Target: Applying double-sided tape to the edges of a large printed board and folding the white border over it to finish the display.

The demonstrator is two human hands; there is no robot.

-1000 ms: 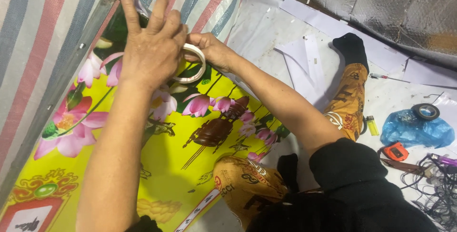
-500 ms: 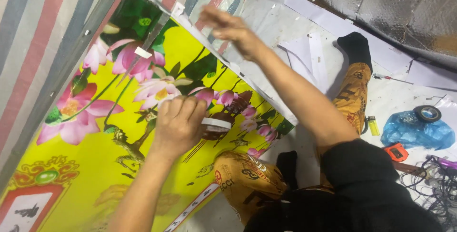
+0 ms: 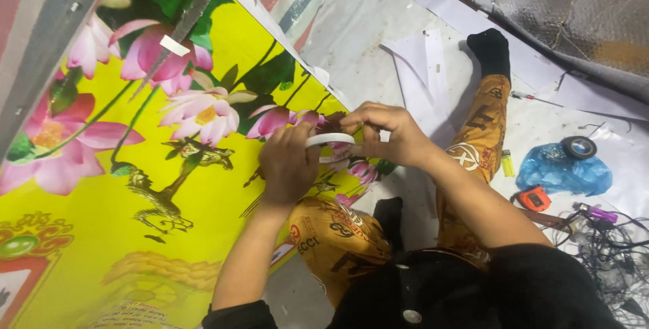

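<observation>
Now the right hand (image 3: pixel 389 133) has dropped from the banner's edge, pinching the white tape roll (image 3: pixel 329 140) that the left hand (image 3: pixel 289 163) grips.

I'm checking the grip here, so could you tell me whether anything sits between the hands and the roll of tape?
Nothing visible does. The left hand holds the white tape roll directly, and the right hand pinches its far edge. Both meet it above the yellow flower banner.

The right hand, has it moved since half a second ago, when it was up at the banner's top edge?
Yes. The right hand has come down from the edge of the yellow flower banner to the tape roll held by the left hand.
</observation>
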